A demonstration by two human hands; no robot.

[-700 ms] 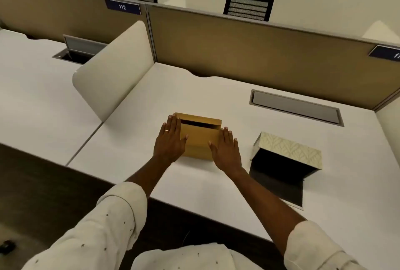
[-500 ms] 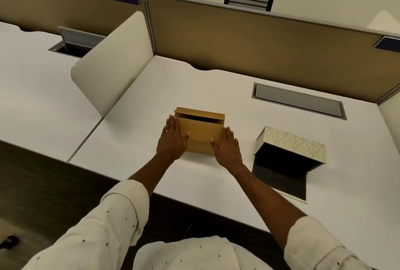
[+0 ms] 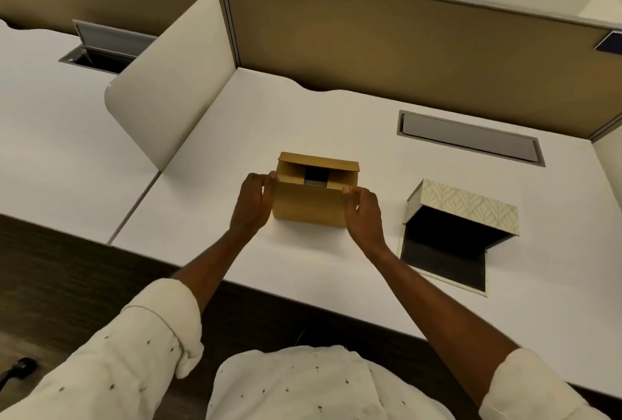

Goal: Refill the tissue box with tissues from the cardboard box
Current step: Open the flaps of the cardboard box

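Since the earlier frame our hands had slid off the front face of the cardboard box (image 3: 313, 199) to its two sides, and its top now stood more open. Our left hand (image 3: 253, 204) pressed the left wall with curled fingers (image 3: 267, 179); our right hand (image 3: 363, 216) pinched the right top corner. The box sat mid-counter (image 3: 336, 116), with the patterned tissue box (image 3: 468, 204) just to its right, lying open with a dark interior. We judged the step to be opening the cardboard box; next we would need to spread the flaps and reach inside for the tissues. Only a dark and grey patch showed through the gap, so we could not tell whether it was tissues.
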